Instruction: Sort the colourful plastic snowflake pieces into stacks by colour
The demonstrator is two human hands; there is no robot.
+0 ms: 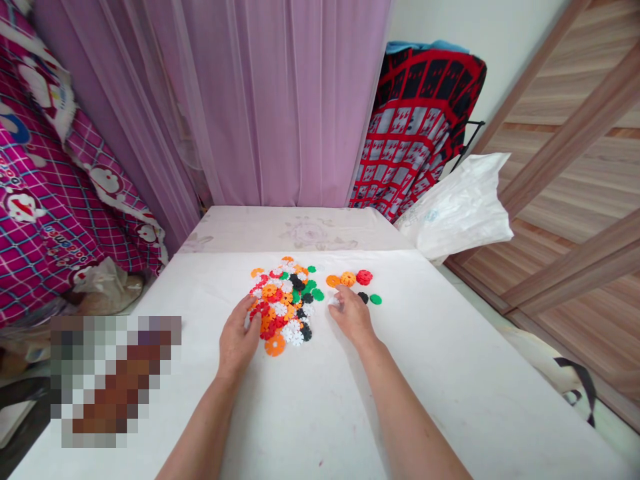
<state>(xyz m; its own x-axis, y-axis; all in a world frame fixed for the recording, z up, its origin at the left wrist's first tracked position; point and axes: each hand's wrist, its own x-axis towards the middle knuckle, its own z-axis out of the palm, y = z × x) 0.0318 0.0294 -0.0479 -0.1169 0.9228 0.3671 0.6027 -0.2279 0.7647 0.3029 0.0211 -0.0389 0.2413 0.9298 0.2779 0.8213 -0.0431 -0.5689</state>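
1. Left hand (239,337): fingers loosely bent and spread, thumb apart, at the left edge of a pile of discs (281,308). Fingertips sat right by red pieces; could not tell whether they touched.
2. Pile lay mostly to the right of the left fingers, between the two hands: orange, red, white, green and black, notched edges, overlapping.
3. A large orange disc (275,345) lay just right of the left thumb, at the pile's near edge.
4. Right hand (353,315): fingers curled toward the thumb, with a white disc (333,302) at the tips. Could not tell whether it was pinched or lay on the table (300,427).
5. Just beyond the right fingers: orange discs (348,278), with a red stack (365,277) to their right.
6. Right of the right fingers: a black disc (363,297), partly hidden by the hand, then a green disc (376,299).
7. Well beyond both hands' fingers: a purple curtain (300,100).
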